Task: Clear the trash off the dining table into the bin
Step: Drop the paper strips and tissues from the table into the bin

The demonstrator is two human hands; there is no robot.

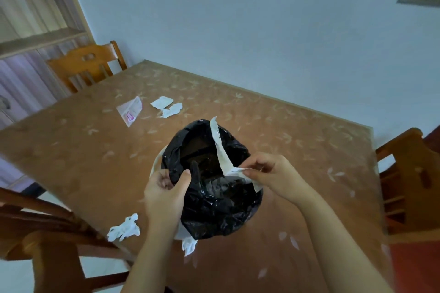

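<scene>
The right grip [271, 173] pinches a long paper strip [220, 147] that hangs across the mouth of the black-lined bin [214, 216], which stands on the tabletop [285, 131]. The left grip [166, 188] curls round the liner's rim. That piece looks nearly binned. Left to clear are a crumpled tissue [123, 228] near the front edge, another tissue [189, 246] at the bin's base, torn white scraps [166, 106] and a pink-printed packet [130, 110] on the far side. Nothing seems to block the reach.
</scene>
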